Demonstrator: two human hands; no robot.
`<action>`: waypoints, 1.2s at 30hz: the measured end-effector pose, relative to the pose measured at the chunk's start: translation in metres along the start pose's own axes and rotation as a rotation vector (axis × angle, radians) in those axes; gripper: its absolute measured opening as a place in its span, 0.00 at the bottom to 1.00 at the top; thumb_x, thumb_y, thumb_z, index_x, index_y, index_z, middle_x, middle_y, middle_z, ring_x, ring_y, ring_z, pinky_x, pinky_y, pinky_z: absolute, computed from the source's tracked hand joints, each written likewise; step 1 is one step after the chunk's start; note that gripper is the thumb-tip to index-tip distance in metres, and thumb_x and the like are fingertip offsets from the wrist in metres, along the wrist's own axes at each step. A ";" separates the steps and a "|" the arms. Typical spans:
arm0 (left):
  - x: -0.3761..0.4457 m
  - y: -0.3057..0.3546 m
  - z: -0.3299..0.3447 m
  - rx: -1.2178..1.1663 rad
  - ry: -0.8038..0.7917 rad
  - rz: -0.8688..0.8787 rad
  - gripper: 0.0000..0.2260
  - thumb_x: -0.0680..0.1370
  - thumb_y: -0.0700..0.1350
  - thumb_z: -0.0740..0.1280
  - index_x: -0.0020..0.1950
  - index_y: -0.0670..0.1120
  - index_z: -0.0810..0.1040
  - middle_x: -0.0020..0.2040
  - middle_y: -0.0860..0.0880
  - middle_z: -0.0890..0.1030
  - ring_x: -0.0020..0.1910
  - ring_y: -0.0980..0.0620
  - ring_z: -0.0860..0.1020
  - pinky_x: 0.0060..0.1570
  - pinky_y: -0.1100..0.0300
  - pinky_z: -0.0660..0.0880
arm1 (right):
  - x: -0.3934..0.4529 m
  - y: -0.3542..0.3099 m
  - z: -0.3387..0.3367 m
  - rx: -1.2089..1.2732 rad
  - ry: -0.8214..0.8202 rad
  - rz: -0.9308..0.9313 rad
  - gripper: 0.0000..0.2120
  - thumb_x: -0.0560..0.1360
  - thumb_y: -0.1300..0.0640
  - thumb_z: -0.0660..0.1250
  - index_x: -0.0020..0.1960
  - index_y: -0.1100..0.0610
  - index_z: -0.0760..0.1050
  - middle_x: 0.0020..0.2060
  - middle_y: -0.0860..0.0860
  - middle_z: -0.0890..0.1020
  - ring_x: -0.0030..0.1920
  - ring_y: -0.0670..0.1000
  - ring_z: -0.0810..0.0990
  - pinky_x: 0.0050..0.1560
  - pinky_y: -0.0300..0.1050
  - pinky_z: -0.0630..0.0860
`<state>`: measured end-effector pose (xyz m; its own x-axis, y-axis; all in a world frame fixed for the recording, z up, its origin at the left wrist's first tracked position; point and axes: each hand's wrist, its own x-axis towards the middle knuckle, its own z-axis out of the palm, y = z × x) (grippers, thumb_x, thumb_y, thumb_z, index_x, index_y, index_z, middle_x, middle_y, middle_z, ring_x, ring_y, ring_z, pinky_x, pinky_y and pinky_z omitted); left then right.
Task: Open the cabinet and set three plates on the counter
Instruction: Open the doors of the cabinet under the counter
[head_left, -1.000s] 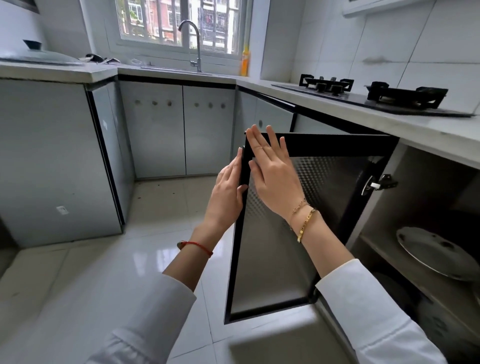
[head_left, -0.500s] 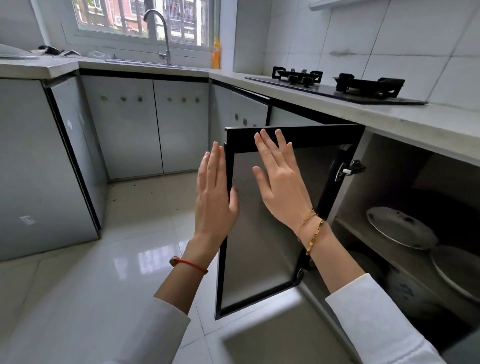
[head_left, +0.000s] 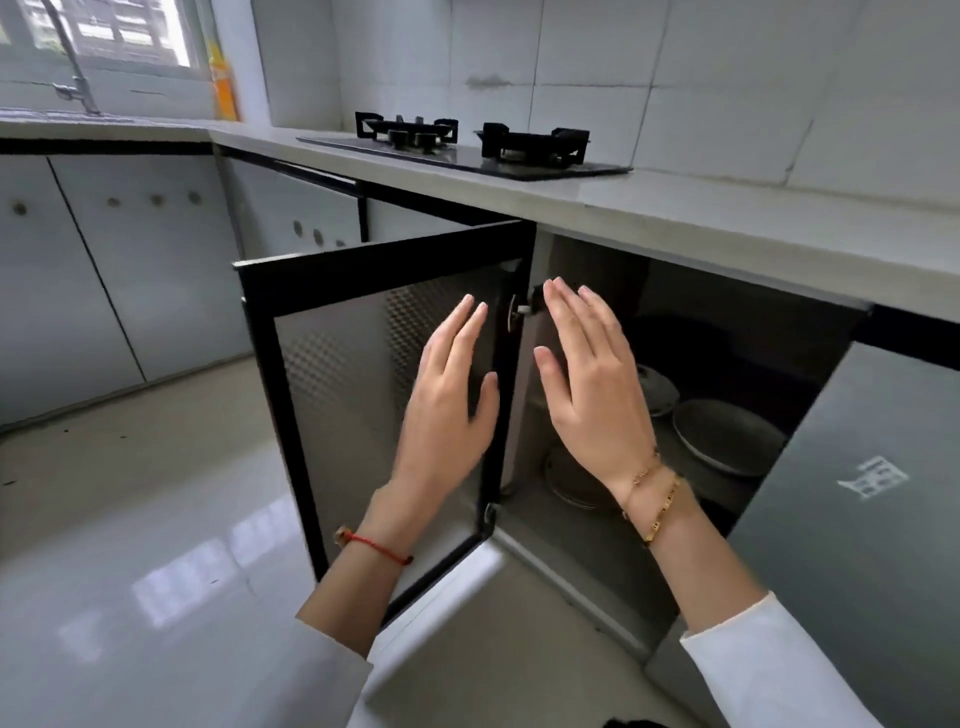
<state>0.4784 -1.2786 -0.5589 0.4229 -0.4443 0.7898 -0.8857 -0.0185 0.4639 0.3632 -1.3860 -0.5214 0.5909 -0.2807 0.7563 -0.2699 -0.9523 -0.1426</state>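
The pale tabletop (head_left: 727, 223) ran across the upper right of the frame, bare beside a black gas hob (head_left: 467, 150), with room for plates. Below it the cabinet door (head_left: 374, 395) stood swung wide at centre. On the dim shelf at right of centre lay the plates (head_left: 727, 436), probably hard, smooth, breakable and best taken by their rims. The left hand (head_left: 447, 415) and right hand (head_left: 592, 384) hovered flat with fingers spread, each grip released, holding nothing.
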 end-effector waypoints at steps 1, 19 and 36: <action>0.002 0.006 0.010 -0.029 -0.026 0.008 0.27 0.78 0.40 0.64 0.76 0.46 0.61 0.77 0.50 0.62 0.76 0.55 0.59 0.75 0.63 0.59 | -0.004 0.009 -0.007 -0.036 0.006 0.019 0.25 0.82 0.52 0.56 0.77 0.56 0.56 0.76 0.50 0.63 0.77 0.50 0.56 0.78 0.45 0.54; 0.010 0.127 0.167 -0.375 -0.423 0.180 0.25 0.81 0.44 0.62 0.77 0.48 0.59 0.77 0.51 0.63 0.75 0.54 0.62 0.71 0.57 0.67 | -0.069 0.128 -0.118 -0.451 0.130 0.346 0.24 0.82 0.56 0.56 0.76 0.60 0.59 0.76 0.55 0.63 0.78 0.56 0.55 0.77 0.58 0.55; 0.037 0.146 0.238 -0.625 -0.504 0.079 0.17 0.81 0.44 0.62 0.70 0.45 0.70 0.66 0.48 0.77 0.66 0.52 0.74 0.65 0.51 0.73 | -0.071 0.166 -0.117 -0.590 0.173 0.318 0.23 0.82 0.57 0.56 0.76 0.60 0.58 0.76 0.54 0.62 0.78 0.55 0.57 0.77 0.56 0.56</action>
<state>0.3196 -1.5110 -0.5574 0.0940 -0.7770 0.6225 -0.5752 0.4680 0.6709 0.1876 -1.5100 -0.5238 0.2979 -0.4651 0.8336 -0.8072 -0.5889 -0.0401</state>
